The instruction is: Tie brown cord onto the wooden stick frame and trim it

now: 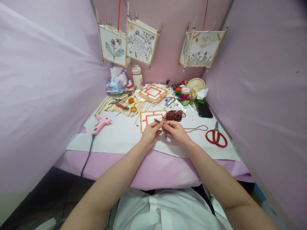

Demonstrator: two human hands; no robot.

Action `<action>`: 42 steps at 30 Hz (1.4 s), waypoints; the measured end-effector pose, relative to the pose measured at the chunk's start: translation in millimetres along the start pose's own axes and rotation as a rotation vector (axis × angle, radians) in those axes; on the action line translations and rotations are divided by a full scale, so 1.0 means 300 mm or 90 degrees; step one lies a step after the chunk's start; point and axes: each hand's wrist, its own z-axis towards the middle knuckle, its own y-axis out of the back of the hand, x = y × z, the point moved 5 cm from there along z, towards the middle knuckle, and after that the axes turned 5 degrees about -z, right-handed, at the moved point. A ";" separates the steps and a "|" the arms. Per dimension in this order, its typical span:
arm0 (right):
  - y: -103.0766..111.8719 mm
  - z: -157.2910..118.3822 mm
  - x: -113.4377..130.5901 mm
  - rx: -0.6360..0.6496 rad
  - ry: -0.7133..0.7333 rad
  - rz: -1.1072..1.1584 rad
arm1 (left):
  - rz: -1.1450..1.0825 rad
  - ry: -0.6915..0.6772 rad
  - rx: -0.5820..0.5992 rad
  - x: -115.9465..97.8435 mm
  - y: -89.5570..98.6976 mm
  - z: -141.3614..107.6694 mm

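Note:
My left hand [151,133] and my right hand [176,130] meet over the front of the table, both closed in a pinch on brown cord. Short brown ends stick up above the left fingers, and a small loop [166,136] hangs below the fingertips. Just behind the right hand lies a tangled bundle of brown cord [176,115]. A single strand [198,128] runs out to the right over the white cover. Partly hidden beneath my hands is a square frame [142,118] edged with orange and red cord.
Red-handled scissors [217,138] lie at right, near a black phone [204,110]. A pink glue gun [102,124] rests at left, its cable over the edge. Behind are thin sticks [115,110], pliers [122,105], another corded frame [153,93] and a bottle [137,77]. Painted lanterns [141,41] hang above.

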 end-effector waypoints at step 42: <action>0.479 -0.348 0.119 -0.450 -0.152 -0.521 | -0.055 -0.112 -0.118 -0.088 0.065 0.020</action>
